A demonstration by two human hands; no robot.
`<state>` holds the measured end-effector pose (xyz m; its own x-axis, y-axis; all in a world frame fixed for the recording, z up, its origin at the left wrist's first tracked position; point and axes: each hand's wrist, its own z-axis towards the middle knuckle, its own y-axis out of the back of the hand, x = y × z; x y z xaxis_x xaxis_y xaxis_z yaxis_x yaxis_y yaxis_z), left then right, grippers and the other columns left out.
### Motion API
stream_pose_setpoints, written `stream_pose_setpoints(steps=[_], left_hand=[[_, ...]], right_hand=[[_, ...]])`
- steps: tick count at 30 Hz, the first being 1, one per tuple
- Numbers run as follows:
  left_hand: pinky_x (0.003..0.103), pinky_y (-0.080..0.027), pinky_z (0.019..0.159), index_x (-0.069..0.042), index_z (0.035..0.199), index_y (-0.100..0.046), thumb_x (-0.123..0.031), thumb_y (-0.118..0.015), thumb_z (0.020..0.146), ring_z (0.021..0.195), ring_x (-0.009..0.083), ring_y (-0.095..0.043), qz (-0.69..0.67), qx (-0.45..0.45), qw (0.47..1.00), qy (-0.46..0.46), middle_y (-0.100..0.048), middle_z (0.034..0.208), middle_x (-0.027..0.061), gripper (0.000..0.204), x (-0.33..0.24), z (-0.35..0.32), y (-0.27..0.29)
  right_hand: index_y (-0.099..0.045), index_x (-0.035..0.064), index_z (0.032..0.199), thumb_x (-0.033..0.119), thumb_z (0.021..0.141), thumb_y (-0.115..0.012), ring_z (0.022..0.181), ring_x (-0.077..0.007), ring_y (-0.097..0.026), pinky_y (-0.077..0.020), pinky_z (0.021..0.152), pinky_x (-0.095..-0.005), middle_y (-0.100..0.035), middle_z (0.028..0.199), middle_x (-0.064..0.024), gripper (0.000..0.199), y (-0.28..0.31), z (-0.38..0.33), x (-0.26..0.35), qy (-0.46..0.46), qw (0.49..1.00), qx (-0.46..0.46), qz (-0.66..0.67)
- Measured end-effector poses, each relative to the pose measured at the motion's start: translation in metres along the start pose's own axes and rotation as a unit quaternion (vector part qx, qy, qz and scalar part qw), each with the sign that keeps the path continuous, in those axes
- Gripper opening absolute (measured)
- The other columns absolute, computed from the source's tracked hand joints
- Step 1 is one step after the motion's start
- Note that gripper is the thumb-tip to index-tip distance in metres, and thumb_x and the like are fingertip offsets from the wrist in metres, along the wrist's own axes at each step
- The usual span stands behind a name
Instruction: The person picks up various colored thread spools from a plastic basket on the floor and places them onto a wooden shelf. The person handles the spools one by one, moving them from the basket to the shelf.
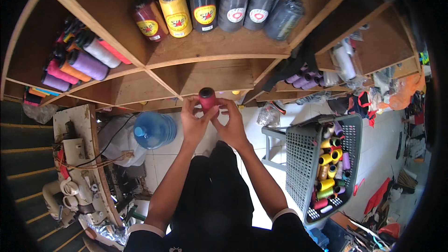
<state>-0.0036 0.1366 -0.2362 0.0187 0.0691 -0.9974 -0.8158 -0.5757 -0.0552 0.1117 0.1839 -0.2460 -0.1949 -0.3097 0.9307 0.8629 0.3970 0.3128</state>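
A red spool of thread (208, 101) with a dark top is held upright between both my hands, just in front of the wooden shelf. My left hand (194, 119) grips its left side with bent fingers. From the right, my right hand (228, 120) closes on the same spool, its thumb across the lower part. Both forearms reach up from the lower edge. The spool's underside is hidden by the fingers.
A wooden shelf unit (214, 50) holds wrapped thread cones (204, 7) above and coloured spools (88, 64) at left. A grey plastic basket (298, 158) of spools stands at right on a stool (274, 140). At left are a blue water jug (156, 130) and a sewing machine (72, 158).
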Motion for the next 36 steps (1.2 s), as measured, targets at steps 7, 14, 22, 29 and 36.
stream_pose_setpoints(steps=[7, 14, 22, 29, 36], left_hand=[[0.030, -0.053, 0.073, 0.000, 0.116, -0.053, -0.005, -0.072, 0.078, 0.089, 0.0178, -0.060, 0.106, -0.022, 0.987, -0.115, -0.058, 0.104, 0.0100, 0.043, 0.080, 0.086, -0.017], [0.028, -0.048, 0.080, 0.001, 0.117, -0.054, -0.002, -0.066, 0.083, 0.091, 0.0153, -0.059, 0.037, -0.082, 0.989, -0.115, -0.063, 0.096, 0.0096, 0.037, 0.137, 0.188, -0.019], [0.039, -0.042, 0.093, 0.000, 0.121, -0.053, -0.022, -0.062, 0.086, 0.111, 0.0281, -0.055, 0.226, -0.167, 0.943, -0.176, -0.057, 0.120, 0.0171, 0.042, 0.161, 0.289, -0.001], [0.040, -0.033, 0.104, -0.003, 0.134, -0.041, -0.040, -0.047, 0.094, 0.126, 0.0285, -0.039, 0.192, -0.097, 0.970, -0.113, -0.040, 0.139, 0.0153, 0.055, 0.207, 0.335, -0.003], [0.039, -0.032, 0.105, -0.005, 0.134, -0.041, -0.031, -0.052, 0.092, 0.126, 0.0269, -0.038, 0.127, -0.158, 0.968, -0.147, -0.043, 0.136, 0.0136, 0.050, 0.248, 0.364, -0.014]], right_hand=[[-0.048, 0.0009, 0.117, 0.000, 0.077, -0.063, 0.093, -0.0313, -0.060, -0.0484, 0.079, -0.0364, -0.056, 0.106, -0.0182, 0.043, -0.026, 0.084, -0.090, 0.077, 0.993, -0.075, 0.038], [-0.049, -0.0003, 0.121, -0.004, 0.079, -0.059, 0.102, -0.0265, -0.059, -0.0490, 0.085, -0.0332, -0.055, 0.111, -0.0171, 0.043, -0.075, 0.181, -0.150, 0.116, 0.990, -0.080, -0.008], [-0.030, 0.0034, 0.141, 0.030, 0.094, -0.040, 0.132, -0.0387, -0.031, -0.0262, 0.109, -0.0411, -0.033, 0.141, -0.0269, 0.056, -0.117, 0.274, -0.190, 0.054, 0.995, 0.038, 0.078], [-0.026, -0.0004, 0.142, 0.044, 0.098, -0.026, 0.138, -0.0287, -0.020, -0.0189, 0.112, -0.0361, -0.023, 0.149, -0.0203, 0.063, -0.141, 0.320, -0.238, 0.019, 0.999, 0.001, 0.044], [-0.034, 0.0025, 0.138, 0.043, 0.096, -0.032, 0.136, -0.0343, -0.025, -0.0216, 0.111, -0.0414, -0.028, 0.146, -0.0209, 0.059, -0.154, 0.307, -0.231, 0.017, 0.998, 0.035, -0.043]])
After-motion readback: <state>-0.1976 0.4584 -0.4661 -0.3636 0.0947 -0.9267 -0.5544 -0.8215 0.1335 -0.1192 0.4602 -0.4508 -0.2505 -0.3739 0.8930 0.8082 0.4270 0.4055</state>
